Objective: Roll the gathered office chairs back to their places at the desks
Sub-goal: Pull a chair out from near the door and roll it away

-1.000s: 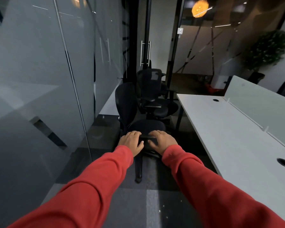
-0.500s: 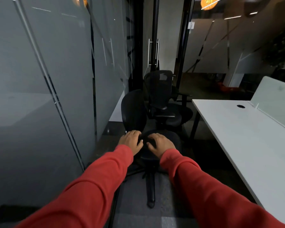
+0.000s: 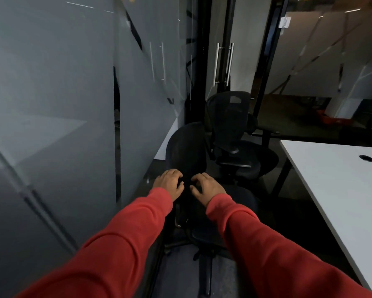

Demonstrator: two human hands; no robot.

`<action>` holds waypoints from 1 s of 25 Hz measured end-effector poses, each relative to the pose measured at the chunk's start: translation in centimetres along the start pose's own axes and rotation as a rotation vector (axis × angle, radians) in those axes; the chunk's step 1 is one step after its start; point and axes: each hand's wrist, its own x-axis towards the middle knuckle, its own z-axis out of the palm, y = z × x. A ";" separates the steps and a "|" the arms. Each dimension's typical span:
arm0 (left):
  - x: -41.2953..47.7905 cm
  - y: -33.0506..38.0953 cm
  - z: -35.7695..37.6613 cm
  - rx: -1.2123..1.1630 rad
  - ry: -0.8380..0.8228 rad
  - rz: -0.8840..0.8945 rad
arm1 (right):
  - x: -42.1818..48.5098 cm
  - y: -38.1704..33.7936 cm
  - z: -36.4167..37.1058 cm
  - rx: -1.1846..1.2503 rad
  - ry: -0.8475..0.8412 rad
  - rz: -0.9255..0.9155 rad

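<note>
We have our left hand (image 3: 169,184) and right hand (image 3: 206,187) side by side on the near black chair (image 3: 186,151), the fingers (image 3: 176,173) of both curled down over its dark front edge; the grip itself is lost in shadow, so we cannot tell how tightly they press. Just left of our fingers runs the frosted glass wall (image 3: 51,104), leaving only a thin strip of floor (image 3: 219,276) beside the chair. Beyond our fingers a second chair (image 3: 234,134) with a mesh back stands almost touching the first, in front of a glass door (image 3: 223,63) with a steel handle. Well to the right of our fingers the white tabletop (image 3: 335,181) shows its near corner and long edge, with dark open floor between it and the chairs. Compared with half a second ago, the chairs fill more of the view, the tabletop has slid further right, and our hands keep the same hold.
</note>
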 end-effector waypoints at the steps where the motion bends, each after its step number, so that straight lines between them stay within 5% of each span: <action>1: 1.5 -0.6 0.5 -0.015 0.008 -0.040 | 2.2 0.4 0.4 0.019 -0.020 -0.007; 10: 10.0 -5.5 2.6 -0.194 0.058 -0.323 | 15.4 -0.2 6.2 0.142 -0.249 0.062; 17: 14.7 -10.1 3.8 -0.270 -0.046 -0.269 | 20.3 -3.0 10.6 0.267 -0.288 0.369; 25: 20.1 -8.4 4.2 -0.189 -0.045 -0.161 | 15.8 -0.8 9.3 0.274 -0.322 0.304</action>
